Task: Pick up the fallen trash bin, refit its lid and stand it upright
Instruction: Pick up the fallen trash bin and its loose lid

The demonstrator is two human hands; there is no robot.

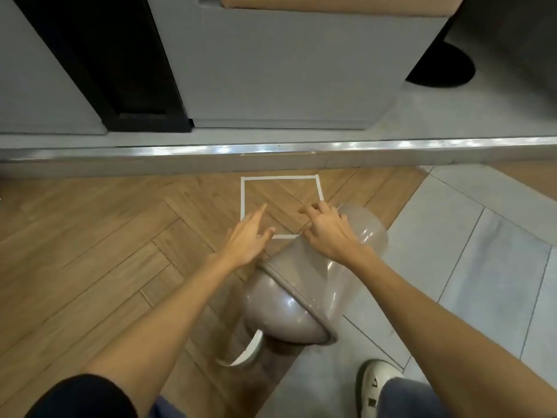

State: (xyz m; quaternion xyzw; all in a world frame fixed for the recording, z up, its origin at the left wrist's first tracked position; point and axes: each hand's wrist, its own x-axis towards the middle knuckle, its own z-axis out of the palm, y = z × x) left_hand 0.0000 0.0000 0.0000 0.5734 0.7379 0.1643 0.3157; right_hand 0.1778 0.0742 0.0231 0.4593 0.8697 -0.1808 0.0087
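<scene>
One grey trash bin [319,267] lies on its side on the floor [105,251], its domed lid [280,312] toward the person, its base just beside a white tape square [281,206]. Two hands reach out — the right hand [328,233] rests on the bin's side, fingers spread; the left hand [247,236] hovers beside it, fingers wide, holding nothing. Bare floor lies left; a metal threshold [271,150] crosses beyond. One white shoe [376,387] stands near.
</scene>
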